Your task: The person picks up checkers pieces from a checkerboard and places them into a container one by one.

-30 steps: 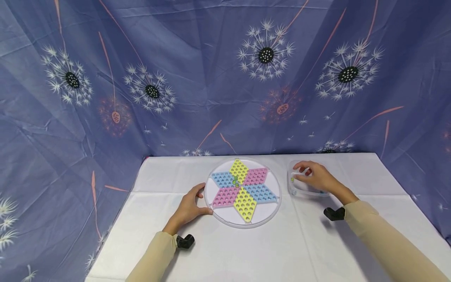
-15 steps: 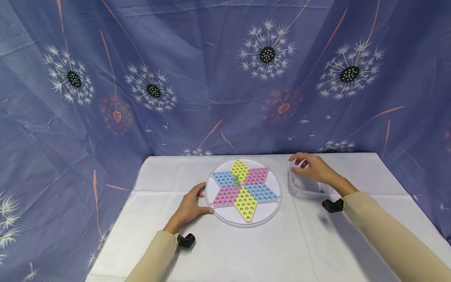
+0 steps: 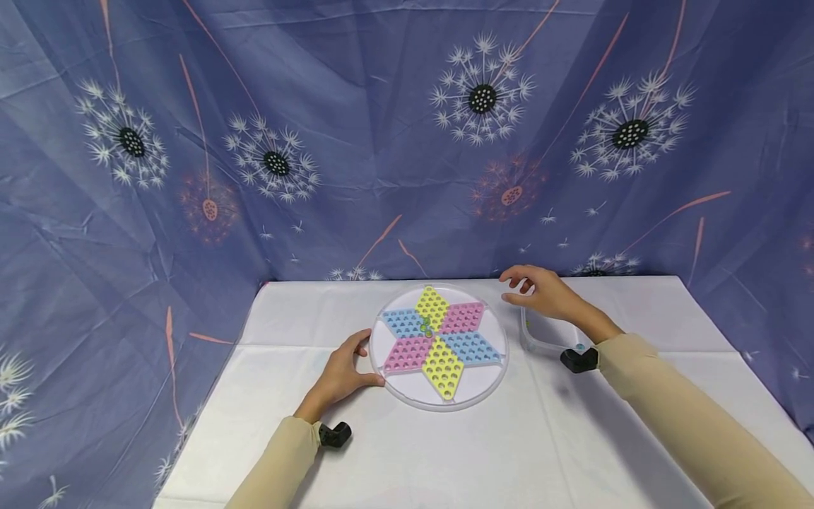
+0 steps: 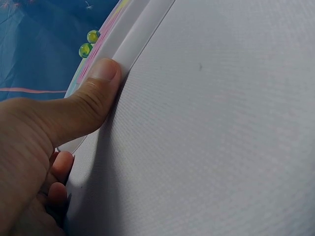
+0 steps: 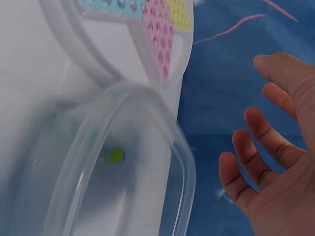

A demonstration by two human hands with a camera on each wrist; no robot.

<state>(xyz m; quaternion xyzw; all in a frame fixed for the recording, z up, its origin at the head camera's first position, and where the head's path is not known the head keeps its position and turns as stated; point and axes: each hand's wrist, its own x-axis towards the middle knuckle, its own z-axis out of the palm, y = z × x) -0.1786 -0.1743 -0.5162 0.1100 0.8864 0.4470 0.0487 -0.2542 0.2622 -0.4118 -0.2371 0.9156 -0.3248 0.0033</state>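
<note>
A round white Chinese checkers board lies on the table, its star of yellow, pink and blue points full of holes. Several green-yellow glass marbles sit together near the star's centre. At the board's left rim my left hand holds the edge, thumb laid against the rim and the other fingers farther along it. Over the far left part of a clear plastic box hovers my right hand, fingers spread and loosely bent. Nothing shows between them in the right wrist view. A green-yellow marble lies inside the box.
The box stands just right of the board on a white-covered table. Behind the table hangs a blue curtain with dandelion prints. Near the box's front right corner, a teal marble shows beside the wrist camera.
My right hand has risen from inside the clear box and moved left and away from me, toward its far left corner. My left hand and the board have stayed put.
</note>
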